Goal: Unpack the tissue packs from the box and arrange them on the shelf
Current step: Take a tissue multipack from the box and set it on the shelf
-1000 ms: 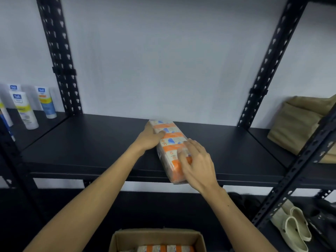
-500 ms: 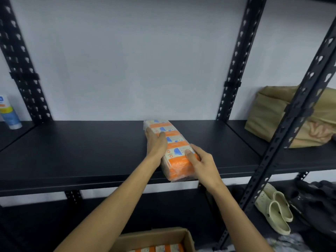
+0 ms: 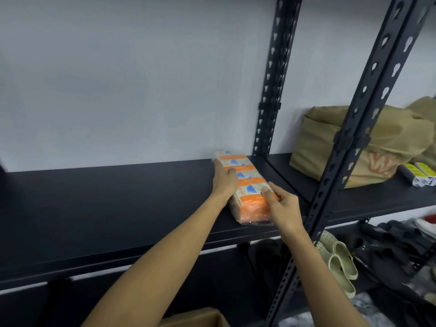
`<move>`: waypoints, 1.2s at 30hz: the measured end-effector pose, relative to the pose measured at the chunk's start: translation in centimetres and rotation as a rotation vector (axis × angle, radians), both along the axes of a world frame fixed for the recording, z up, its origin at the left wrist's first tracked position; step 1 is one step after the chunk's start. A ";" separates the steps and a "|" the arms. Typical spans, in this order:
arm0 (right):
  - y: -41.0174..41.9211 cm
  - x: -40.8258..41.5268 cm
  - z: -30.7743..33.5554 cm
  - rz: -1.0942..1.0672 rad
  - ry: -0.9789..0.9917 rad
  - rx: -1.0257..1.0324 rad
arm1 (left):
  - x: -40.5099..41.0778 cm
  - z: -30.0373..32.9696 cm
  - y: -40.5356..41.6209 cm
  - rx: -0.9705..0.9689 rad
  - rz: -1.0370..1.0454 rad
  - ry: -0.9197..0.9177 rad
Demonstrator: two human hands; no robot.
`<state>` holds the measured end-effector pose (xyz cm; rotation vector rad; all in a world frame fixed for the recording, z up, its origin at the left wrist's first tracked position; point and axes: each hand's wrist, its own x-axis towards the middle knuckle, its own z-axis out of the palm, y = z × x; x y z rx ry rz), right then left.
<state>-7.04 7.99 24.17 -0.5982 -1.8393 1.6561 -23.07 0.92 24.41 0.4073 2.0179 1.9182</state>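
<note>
1. Nearest, at the bottom edge of the view, only a corner of the cardboard box [image 3: 200, 318] shows — its contents are cut off, so how many packs remain cannot be told.
2. The right hand [image 3: 282, 207] grips the near end of the tissue pack [image 3: 247, 185], thumb on top and fingers curled round the right side; the fingertips are hidden behind the pack.
3. The pack lies flat on the black shelf [image 3: 106, 204], lengthwise from the front edge toward the back edge, close to the shelf's right edge by the rear upright [image 3: 271, 90].
4. The left hand [image 3: 224, 181] presses on the pack's left side midway along, fingers fairly straight, the thumb resting on top.
5. Wrapped in glossy plastic film, the pack looks light, soft and a little slippery — it would likely dent under a squeeze, so holding it at both ends or along its long sides seems best.
6. The printing on the wrapper is too blurred to read.
</note>
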 end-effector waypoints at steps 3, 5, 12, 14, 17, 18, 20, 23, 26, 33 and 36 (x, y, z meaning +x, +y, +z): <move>2.2 -1.3 0.0 -0.046 0.000 -0.036 | -1.1 -0.1 2.7 0.011 -0.012 0.002; 3.4 -2.2 0.0 -0.077 0.002 -0.058 | -1.7 -0.1 4.3 0.021 -0.023 0.003; 6.1 -4.5 -0.6 -0.211 0.043 -0.154 | -3.3 -0.6 7.9 0.031 -0.040 0.016; 6.2 -4.9 -0.9 -0.272 0.047 -0.123 | -3.6 -0.9 8.4 0.053 -0.050 0.000; 6.3 -5.5 -1.4 -0.376 0.065 -0.039 | -4.1 -1.4 9.2 0.087 -0.060 -0.033; 6.5 -5.7 -1.4 -0.398 0.067 -0.018 | -4.2 -1.5 9.4 0.096 -0.059 -0.040; 7.0 -6.2 -1.5 -0.429 0.054 0.014 | -4.5 -1.7 10.0 0.105 -0.057 -0.048; 7.8 -6.7 -1.3 -0.475 0.021 0.055 | -4.9 -1.9 11.0 0.121 -0.062 -0.055; 8.4 -7.3 -1.1 -0.531 -0.031 0.096 | -4.9 -1.8 11.8 0.151 -0.043 -0.077; 9.7 -8.2 -0.8 -0.631 -0.098 0.121 | -4.5 -1.4 12.7 0.206 -0.119 -0.174; 9.7 -8.1 -0.8 -0.635 -0.105 0.128 | -4.6 -1.2 12.2 0.184 -0.152 -0.150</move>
